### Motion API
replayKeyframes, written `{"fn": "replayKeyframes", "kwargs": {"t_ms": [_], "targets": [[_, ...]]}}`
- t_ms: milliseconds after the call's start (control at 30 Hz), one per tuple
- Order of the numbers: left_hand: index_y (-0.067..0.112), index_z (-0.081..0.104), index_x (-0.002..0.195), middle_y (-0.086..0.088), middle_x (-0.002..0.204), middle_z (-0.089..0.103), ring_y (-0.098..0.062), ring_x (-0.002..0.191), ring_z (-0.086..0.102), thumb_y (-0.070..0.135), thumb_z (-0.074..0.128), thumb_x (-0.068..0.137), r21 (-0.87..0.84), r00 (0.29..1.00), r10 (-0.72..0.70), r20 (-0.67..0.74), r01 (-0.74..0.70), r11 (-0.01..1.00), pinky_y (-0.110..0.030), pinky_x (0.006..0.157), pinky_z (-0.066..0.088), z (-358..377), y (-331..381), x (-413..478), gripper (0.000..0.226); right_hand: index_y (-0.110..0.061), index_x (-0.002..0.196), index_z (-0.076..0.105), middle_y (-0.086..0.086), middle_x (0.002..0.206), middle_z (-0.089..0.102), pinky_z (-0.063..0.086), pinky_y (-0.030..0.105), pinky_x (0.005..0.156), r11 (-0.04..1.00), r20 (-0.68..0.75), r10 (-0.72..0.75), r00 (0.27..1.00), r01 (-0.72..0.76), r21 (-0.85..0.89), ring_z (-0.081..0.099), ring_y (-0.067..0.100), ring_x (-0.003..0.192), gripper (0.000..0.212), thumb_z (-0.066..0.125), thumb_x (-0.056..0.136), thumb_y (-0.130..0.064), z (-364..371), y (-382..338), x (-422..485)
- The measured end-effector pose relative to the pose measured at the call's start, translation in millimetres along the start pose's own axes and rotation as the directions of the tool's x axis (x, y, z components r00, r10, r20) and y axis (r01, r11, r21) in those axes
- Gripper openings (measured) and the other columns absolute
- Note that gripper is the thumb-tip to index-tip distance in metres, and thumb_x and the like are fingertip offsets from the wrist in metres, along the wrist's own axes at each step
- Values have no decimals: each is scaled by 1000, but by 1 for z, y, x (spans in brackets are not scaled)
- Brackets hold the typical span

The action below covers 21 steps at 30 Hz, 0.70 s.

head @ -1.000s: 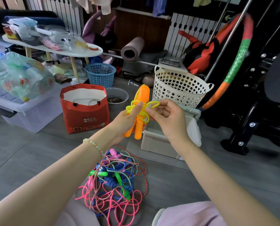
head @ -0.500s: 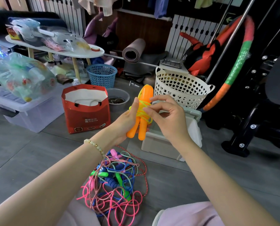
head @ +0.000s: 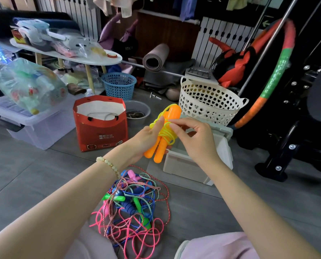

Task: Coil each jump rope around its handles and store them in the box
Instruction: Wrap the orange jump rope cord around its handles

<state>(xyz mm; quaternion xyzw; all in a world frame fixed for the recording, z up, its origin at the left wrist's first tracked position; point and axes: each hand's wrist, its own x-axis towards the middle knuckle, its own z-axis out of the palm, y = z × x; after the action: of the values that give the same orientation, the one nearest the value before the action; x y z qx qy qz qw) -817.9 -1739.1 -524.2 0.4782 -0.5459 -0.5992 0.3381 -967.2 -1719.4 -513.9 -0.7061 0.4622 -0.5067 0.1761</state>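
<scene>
My left hand [head: 148, 139] grips the two orange handles [head: 160, 146] of a jump rope, held side by side and nearly upright above the white box [head: 185, 165]. Yellow cord [head: 167, 132] is coiled around the middle of the handles, with a loose loop sticking up at the top left. My right hand [head: 195, 141] pinches the yellow cord against the handles from the right. A tangled pile of jump ropes [head: 133, 208] in pink, blue, green and braided red lies on the floor between my knees.
A red paper bag [head: 101, 133] stands left of the box, a grey bowl [head: 137, 113] behind it. A white perforated basket [head: 210, 103] and a blue basket [head: 118, 86] sit further back. Clear storage bin [head: 34, 131] at left, black gym equipment [head: 290, 128] at right.
The yellow loops that stood out beside the handles have been drawn tight around them. My right hand moved in against the handles, and a small loop now rises at the top.
</scene>
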Motion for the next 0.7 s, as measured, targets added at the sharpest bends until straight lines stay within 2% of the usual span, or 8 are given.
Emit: {"fn": "replayKeyframes", "kwargs": {"t_ms": [100, 133, 233, 333, 400, 500, 600, 700], "targets": [[5, 45, 135, -16, 118, 64, -28, 98, 68, 94, 36, 62, 28, 997, -43, -58, 45, 999, -42, 89, 54, -2, -6, 7, 115, -21, 93, 75, -5, 83, 69, 48, 25, 65, 986, 1, -49, 999, 49, -160, 59, 9, 73, 11, 66, 86, -20, 1, 3, 0], [6, 47, 134, -17, 123, 61, -29, 100, 66, 95, 34, 62, 24, 997, -56, -56, 57, 998, -44, 90, 53, -1, -5, 7, 115, -20, 93, 75, -6, 80, 68, 48, 26, 64, 976, -3, -76, 997, 74, -205, 57, 9, 71, 11, 66, 86, -20, 1, 4, 0], [-2, 56, 122, -20, 108, 67, -31, 86, 67, 58, 25, 97, -61, 998, -41, -54, 38, 997, -35, 73, 60, 2, -1, 6, 72, -16, 96, 74, -7, 79, 62, 49, 32, 60, 941, 21, -169, 985, 168, -293, 56, 11, 66, 17, 60, 87, -20, 2, 7, -1], [-2, 56, 118, -17, 94, 67, -24, 75, 65, 48, 22, 101, -98, 997, -41, -59, 35, 995, -22, 54, 57, 0, -3, 7, 62, -13, 111, 69, -3, 89, 64, 51, 33, 63, 902, 119, -208, 971, 238, -361, 57, 13, 73, 31, 60, 87, -30, 3, 8, -4], [-4, 55, 120, -17, 92, 67, -23, 73, 65, 48, 22, 101, -97, 997, -51, -55, 45, 994, -21, 53, 56, -2, -3, 6, 65, -12, 115, 67, 0, 90, 63, 50, 33, 64, 884, 161, -211, 964, 258, -390, 56, 13, 75, 38, 65, 83, -33, 5, 9, -4], [-1, 55, 120, -17, 89, 68, -22, 69, 67, 50, 22, 101, -113, 998, -60, -20, 58, 992, -24, 60, 58, -1, -4, 6, 64, -13, 110, 70, 2, 88, 62, 51, 40, 64, 906, 164, -194, 967, 241, -347, 58, 18, 73, 33, 67, 82, -29, 5, 13, -1], [-1, 54, 122, -19, 92, 70, -25, 74, 68, 56, 26, 97, -79, 999, -30, -24, 28, 996, -30, 69, 59, 1, -5, 7, 69, -14, 102, 73, -2, 84, 61, 50, 41, 64, 948, 122, -175, 977, 201, -248, 58, 17, 71, 26, 70, 80, -28, 5, 14, -1], [-6, 41, 133, -17, 85, 71, -21, 66, 69, 66, 32, 91, -21, 996, -17, -82, 15, 1000, -28, 57, 56, -2, -7, 11, 84, -15, 97, 75, -5, 81, 60, 50, 32, 66, 978, 90, -145, 985, 157, -140, 57, 9, 72, 20, 72, 79, -23, 5, 13, -2]]}}
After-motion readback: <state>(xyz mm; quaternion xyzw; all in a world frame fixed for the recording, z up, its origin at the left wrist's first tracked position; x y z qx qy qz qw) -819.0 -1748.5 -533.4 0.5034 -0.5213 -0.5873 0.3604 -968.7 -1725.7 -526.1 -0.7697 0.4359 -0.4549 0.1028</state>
